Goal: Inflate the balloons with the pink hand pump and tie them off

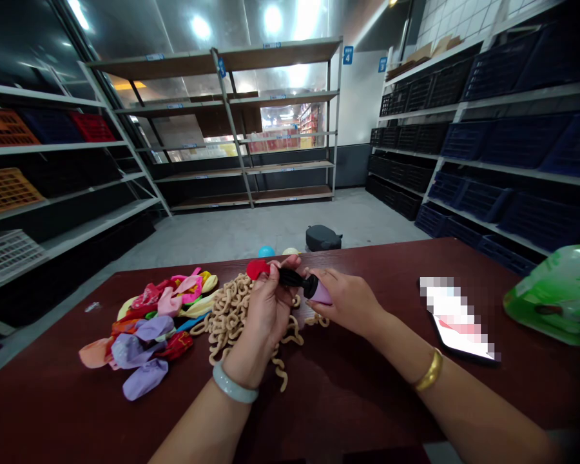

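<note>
Above the middle of the table, my right hand (343,299) is wrapped round a lilac hand pump (321,294) with a black front end, held tilted and pointing left. My left hand (268,306) is closed, thumb against fingers, on a small red balloon (258,269) beside the pump's black front. Whether the balloon's neck is over the nozzle is hidden by the fingers. Below and behind my left hand lies a heap of tan, curly ring-shaped pieces (227,316). To its left is a pile of limp, multicoloured balloons (149,322).
On the table's (367,399) right lie a phone (459,322) with a blurred screen and a green plastic pouch (555,296). Beyond the far edge are a blue balloon (266,251), a pale yellow one (290,251) and a dark bag (323,238). Shelves (290,169) with crates (468,196) surround the table.
</note>
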Available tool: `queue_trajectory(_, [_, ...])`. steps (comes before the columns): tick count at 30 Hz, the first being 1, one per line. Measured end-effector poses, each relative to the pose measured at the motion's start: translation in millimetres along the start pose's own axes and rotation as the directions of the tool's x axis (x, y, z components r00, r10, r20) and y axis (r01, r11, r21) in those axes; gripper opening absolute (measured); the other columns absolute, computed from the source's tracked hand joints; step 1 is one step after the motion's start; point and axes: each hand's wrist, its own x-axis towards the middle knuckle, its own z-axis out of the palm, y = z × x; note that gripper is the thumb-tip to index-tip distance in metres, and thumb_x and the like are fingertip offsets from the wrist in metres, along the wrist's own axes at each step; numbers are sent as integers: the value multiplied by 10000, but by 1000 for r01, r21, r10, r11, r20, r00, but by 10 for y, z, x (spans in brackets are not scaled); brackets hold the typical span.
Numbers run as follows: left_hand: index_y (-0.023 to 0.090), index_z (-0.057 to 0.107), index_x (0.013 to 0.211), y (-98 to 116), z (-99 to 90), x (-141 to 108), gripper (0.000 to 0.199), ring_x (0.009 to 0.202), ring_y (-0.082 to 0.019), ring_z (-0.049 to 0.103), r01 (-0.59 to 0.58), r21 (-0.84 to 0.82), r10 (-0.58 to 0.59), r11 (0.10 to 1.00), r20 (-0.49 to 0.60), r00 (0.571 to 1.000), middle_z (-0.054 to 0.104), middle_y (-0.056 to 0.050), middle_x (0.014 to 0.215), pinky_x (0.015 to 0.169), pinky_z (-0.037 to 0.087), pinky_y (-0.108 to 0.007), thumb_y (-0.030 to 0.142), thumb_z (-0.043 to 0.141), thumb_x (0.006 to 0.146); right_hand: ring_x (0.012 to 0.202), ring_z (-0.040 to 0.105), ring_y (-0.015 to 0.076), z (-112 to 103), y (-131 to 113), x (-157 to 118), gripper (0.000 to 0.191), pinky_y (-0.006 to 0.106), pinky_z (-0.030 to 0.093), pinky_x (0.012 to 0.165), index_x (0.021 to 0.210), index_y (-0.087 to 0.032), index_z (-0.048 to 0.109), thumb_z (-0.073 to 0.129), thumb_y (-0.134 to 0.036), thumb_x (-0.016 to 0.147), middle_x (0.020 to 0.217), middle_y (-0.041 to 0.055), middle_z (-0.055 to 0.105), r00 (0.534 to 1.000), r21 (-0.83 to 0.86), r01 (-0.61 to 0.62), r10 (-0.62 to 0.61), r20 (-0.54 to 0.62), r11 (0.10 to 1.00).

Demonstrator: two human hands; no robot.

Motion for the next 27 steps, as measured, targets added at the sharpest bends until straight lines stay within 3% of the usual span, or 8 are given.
queue_trajectory(4, [192, 564, 892, -31, 30, -7, 122, 941, -208, 645, -1, -19, 1, 1000, -29, 1000, 659, -66, 998, 878, 485, -403, 279, 637, 846, 1003, 612, 239, -10, -15, 7, 550, 342, 476, 794, 1322, -204, 436, 545, -487, 863, 1188, 99, 610, 1000, 23, -4, 4, 23, 1000])
queue_trajectory(8, [195, 549, 844, 15, 6, 35, 117, 749, -140, 604, -115, -35, 113, 993, -64, 992, 587, -3, 809, 786, 495, -332, 266, 643, 840, 1018, 613, 244, 41, -47, 1, 689, 349, 482, 793, 1408, -226, 335, 586, -517, 835, 1215, 106, 602, 997, 30, -3, 1, 73, 1000])
queue_trajectory(10, [194, 541, 812, 104, -40, 82, 124, 722, -134, 583, -179, -22, 176, 984, -98, 979, 567, 0, 781, 729, 488, -296, 264, 638, 842, 999, 622, 252, 88, -56, -1, 726, 354, 484, 770, 1432, -225, 289, 598, -495, 833, 1193, 110, 615, 995, 9, -14, 14, 102, 1000])
queue_trajectory(16, [202, 523, 792, 467, -226, 237, 134, 681, -150, 559, -303, -22, 296, 953, -154, 943, 549, -4, 729, 631, 461, -283, 286, 569, 885, 981, 628, 254, 158, -44, 18, 539, 341, 472, 728, 1328, -202, 401, 537, -461, 876, 1155, 113, 627, 993, -20, 4, -2, 118, 1000])
queue_trajectory(27, [203, 525, 761, 876, -416, 296, 174, 649, -149, 565, -444, 2, 434, 896, -209, 876, 562, 3, 690, 632, 455, -288, 302, 539, 904, 1004, 625, 254, 113, 230, 22, 562, 364, 482, 775, 1341, -208, 418, 558, -457, 856, 1223, 101, 611, 990, -1, 73, -72, 118, 997])
